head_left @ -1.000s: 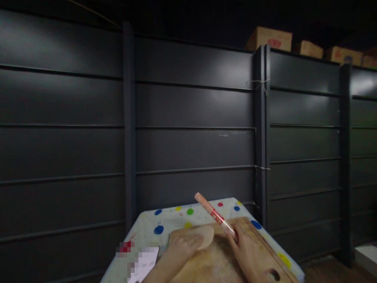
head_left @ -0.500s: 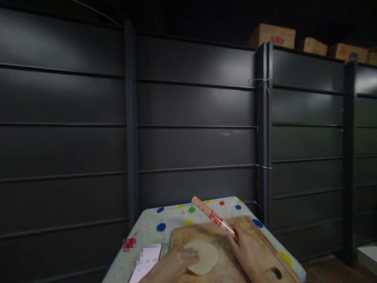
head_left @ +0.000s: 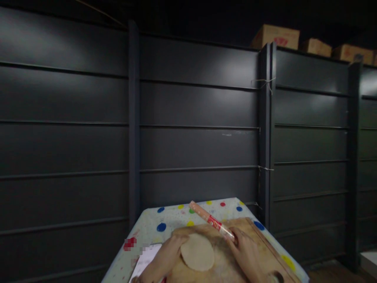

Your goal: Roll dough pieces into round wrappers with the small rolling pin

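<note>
A flat round of dough (head_left: 198, 253) lies on the wooden cutting board (head_left: 224, 271). My left hand (head_left: 173, 249) is at its left edge, fingers closed on the rim; the fingertips are partly hidden. To the right, my right hand (head_left: 246, 247) is wrapped around the near end of a rolling pin (head_left: 203, 214). The pin has a red-and-white label and slants away to the upper left, raised off the dough.
A white tablecloth with coloured dots (head_left: 147, 224) covers the table under the board. A phone-like white sheet or screen (head_left: 145, 257) lies by my left forearm. A dark panelled wall (head_left: 194, 149) rises behind the table, with cardboard boxes (head_left: 279, 37) above it.
My left hand has moved from on top of the dough to its left edge, and the dough has shifted slightly left. My right hand still holds the rolling pin.
</note>
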Demonstrator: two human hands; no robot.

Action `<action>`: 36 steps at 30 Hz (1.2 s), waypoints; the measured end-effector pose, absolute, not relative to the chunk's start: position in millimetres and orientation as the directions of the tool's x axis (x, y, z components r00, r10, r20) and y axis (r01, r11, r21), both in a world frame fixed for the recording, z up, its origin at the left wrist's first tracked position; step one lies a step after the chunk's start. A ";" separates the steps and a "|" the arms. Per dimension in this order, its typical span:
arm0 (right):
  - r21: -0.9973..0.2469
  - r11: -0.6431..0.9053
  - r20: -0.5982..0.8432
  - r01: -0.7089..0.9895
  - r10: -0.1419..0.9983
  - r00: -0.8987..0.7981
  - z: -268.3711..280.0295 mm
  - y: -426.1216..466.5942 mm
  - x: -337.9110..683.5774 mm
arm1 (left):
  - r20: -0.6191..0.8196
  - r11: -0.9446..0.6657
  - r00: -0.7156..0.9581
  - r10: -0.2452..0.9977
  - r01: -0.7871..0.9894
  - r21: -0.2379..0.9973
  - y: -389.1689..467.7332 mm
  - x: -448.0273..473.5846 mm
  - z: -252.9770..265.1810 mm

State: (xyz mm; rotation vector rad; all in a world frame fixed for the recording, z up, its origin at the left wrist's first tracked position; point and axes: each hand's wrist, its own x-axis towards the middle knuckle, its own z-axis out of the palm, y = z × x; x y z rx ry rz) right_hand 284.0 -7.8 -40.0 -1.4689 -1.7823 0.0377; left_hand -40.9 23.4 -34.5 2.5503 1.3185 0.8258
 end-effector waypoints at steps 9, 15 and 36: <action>-0.469 0.377 0.509 0.799 0.854 -0.104 -32.6 -13.6 279.2 | 0.427 -0.663 0.524 0.737 0.682 0.309 14.4 -33.7 -24.4; -0.404 0.394 0.478 0.826 0.860 -0.177 -27.3 -18.4 273.9 | 0.501 -0.701 0.566 0.655 0.702 0.125 -17.1 -10.0 12.5; -0.370 0.482 0.445 0.794 0.843 -0.304 -23.7 -15.2 267.3 | 0.314 -0.286 0.169 0.934 0.880 0.378 39.8 30.5 -5.0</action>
